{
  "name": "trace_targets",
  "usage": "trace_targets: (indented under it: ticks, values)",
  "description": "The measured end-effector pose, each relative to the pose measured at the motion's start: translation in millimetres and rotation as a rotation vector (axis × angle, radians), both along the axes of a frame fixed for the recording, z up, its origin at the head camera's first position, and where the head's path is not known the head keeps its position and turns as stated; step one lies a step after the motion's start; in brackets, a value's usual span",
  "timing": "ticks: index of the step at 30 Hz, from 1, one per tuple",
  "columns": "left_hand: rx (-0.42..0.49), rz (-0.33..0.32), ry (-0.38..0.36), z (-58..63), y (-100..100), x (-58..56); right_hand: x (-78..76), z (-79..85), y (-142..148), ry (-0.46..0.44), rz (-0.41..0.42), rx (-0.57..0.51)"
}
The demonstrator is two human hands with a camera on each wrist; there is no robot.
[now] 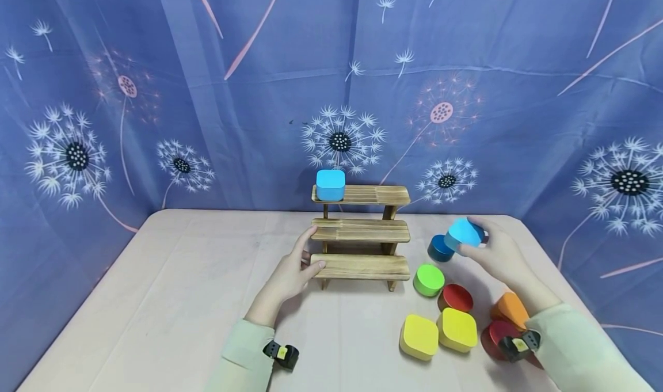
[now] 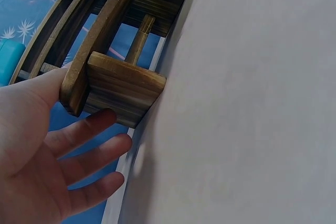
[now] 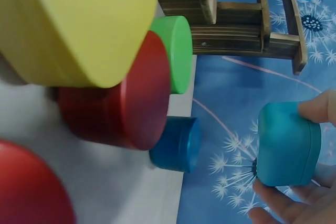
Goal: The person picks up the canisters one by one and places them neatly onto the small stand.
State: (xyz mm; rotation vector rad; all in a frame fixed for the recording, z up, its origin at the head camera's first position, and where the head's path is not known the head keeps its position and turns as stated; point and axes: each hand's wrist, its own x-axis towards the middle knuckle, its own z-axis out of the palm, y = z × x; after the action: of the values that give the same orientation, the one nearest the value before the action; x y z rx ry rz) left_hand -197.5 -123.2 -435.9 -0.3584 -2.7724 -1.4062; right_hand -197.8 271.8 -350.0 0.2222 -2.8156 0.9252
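A small three-tier wooden shelf [image 1: 359,267] stands on the table, with a light-blue rounded-square tin [image 1: 330,185] on the left of its top tier. My left hand [image 1: 292,270] is at the shelf's left end, its thumb touching the bottom tier. The left wrist view shows the other fingers [image 2: 97,158] spread beside the shelf's side panel. My right hand [image 1: 499,254] holds a second light-blue tin [image 3: 287,144] between thumb and fingers. This tin is raised near the dark-blue round tin [image 1: 440,249] and partly overlaps it in the head view.
Right of the shelf stand a green round tin [image 1: 429,280], a red round tin [image 1: 456,299] and two yellow rounded-square tins [image 1: 419,337]. An orange tin [image 1: 510,309] and a dark red tin [image 1: 494,339] lie under my right forearm. A blue dandelion-print cloth [image 1: 248,121] surrounds the table.
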Motion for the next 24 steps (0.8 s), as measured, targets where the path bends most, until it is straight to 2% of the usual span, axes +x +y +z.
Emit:
trace_targets:
  ticks: [14, 24]
  values:
    - [0.005, -0.011, -0.006, 0.0, 0, 0.7, -12.5, 20.2, -22, -0.084, 0.038, -0.096]
    - [0.0, -0.005, -0.003, -0.2, -1, 0.0, -23.7, 28.0, -41, -0.044, 0.14, -0.154]
